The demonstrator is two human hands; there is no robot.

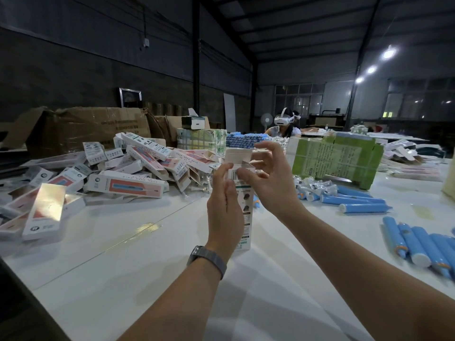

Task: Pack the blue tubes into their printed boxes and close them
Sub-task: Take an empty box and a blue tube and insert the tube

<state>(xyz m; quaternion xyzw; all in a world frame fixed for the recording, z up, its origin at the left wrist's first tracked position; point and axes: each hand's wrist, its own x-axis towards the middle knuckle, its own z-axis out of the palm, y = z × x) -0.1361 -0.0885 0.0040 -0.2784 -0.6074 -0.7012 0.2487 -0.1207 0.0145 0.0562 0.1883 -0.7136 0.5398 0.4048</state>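
I hold a white printed box (243, 217) upright above the white table, its top flap (238, 156) standing open. My left hand (225, 210) grips the box's side, thumb raised near the barcode. My right hand (268, 178) is at the top end, thumb and fingers curled around the open flaps. Whether a tube is inside is hidden. Blue tubes (357, 203) lie on the table to the right, and more blue tubes (418, 244) lie at the near right.
A heap of printed boxes (123, 175) covers the table's left side. A green carton (337, 161) stands behind my hands, with brown cartons (86, 126) at the back left. A person wearing a white headset (283, 120) sits across the table (147, 242).
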